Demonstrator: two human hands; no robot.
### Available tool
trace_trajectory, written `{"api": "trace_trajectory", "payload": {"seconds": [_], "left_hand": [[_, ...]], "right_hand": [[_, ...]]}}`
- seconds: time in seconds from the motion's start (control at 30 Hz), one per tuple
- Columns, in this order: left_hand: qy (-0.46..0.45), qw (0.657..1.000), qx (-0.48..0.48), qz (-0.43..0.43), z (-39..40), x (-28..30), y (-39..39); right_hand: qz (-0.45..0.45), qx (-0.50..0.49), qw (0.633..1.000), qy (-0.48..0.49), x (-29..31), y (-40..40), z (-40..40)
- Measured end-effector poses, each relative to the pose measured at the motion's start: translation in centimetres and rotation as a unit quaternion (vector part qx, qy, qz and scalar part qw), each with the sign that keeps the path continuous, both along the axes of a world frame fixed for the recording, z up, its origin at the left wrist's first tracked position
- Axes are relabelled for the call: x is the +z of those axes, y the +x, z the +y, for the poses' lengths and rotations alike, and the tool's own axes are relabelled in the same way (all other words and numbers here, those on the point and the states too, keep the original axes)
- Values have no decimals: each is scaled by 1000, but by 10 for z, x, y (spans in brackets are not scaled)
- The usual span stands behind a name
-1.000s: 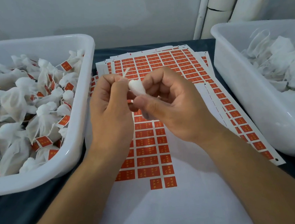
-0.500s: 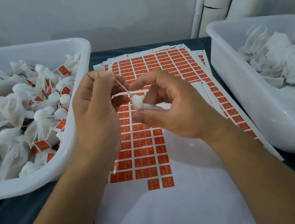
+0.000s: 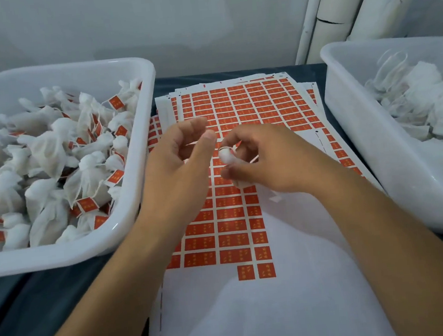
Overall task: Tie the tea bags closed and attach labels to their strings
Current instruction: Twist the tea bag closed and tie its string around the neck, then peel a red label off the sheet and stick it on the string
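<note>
- Head view: the right hand (image 3: 273,160) pinches a small white tea bag (image 3: 226,156) between thumb and fingers, above the middle of the sticker sheets.
- A thin string (image 3: 226,148) loops over the top of the tea bag.
- The left hand (image 3: 180,168) is just left of the tea bag, with fingers loose and spread, holding nothing that shows.
- The sheets of red labels (image 3: 236,107) lie flat on the dark table (image 3: 52,295), between two tubs.
- The white tub on the left (image 3: 127,211) is full of tied bags with red labels on them.
- The white tub on the right (image 3: 359,134) holds flat white bags with no labels showing.
- White pipes (image 3: 335,10) stand by the far wall.
</note>
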State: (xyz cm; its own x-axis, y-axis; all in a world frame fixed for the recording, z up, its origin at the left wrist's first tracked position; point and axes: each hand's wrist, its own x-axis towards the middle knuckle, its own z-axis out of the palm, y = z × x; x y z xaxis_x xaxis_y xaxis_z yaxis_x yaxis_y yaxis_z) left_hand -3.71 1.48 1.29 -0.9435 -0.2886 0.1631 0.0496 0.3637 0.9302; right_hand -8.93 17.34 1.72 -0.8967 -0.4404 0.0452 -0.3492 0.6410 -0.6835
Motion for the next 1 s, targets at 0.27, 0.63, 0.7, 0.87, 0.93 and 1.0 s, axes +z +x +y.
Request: {"api": "trace_trajectory", "payload": {"seconds": [0.27, 0.63, 0.7, 0.87, 0.93, 1.0], "left_hand": [[-90, 988, -121, -11, -10, -1, 84], [-224, 870, -254, -359, -74, -5, 170], [-305, 846, -252, -359, -82, -13, 174], [-294, 862, -242, -336, -85, -20, 185], [-173, 897, -244, -326, -84, -13, 187], [-45, 917, -233, -322, -83, -6, 184]], "right_hand": [[-21, 29, 994, 107, 13, 20, 15], [89, -55, 977, 184, 18, 85, 35], [154, -63, 971, 171, 17, 103, 37], [85, 4, 980, 181, 7, 144, 46], [58, 26, 981, 184, -1, 153, 49], [41, 33, 982, 180, -6, 157, 50]]}}
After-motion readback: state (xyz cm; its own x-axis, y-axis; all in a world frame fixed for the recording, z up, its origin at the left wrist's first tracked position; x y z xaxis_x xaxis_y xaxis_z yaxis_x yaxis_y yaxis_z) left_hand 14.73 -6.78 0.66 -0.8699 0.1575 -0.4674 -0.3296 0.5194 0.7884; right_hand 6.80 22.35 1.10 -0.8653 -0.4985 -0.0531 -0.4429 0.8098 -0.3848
